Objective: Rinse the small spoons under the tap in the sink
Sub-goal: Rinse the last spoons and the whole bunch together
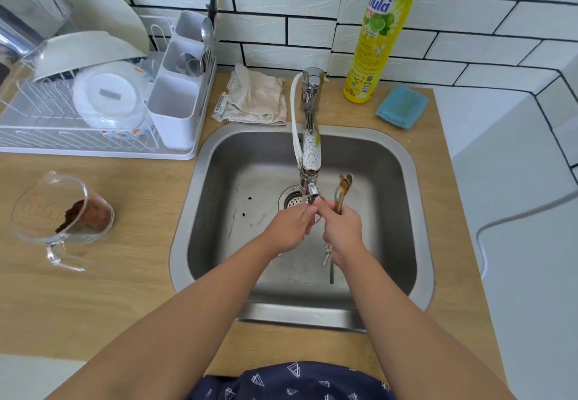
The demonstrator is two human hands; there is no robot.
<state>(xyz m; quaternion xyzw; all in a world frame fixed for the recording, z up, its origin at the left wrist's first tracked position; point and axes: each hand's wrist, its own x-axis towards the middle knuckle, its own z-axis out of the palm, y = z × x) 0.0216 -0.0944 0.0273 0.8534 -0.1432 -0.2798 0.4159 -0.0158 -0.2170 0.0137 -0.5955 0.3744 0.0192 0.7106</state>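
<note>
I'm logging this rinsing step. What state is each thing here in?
small spoons: bunched upright in the right hand
left hand: fingers at the tap outlet
sink: dark specks on its floor
measuring jug: brown residue inside
bowl: upside down in rack

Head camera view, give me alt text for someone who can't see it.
Over a steel sink, the right hand grips a bundle of small spoons beside the tap, the left hand touching it. A dish rack and measuring jug sit left; soap bottle behind.
</note>
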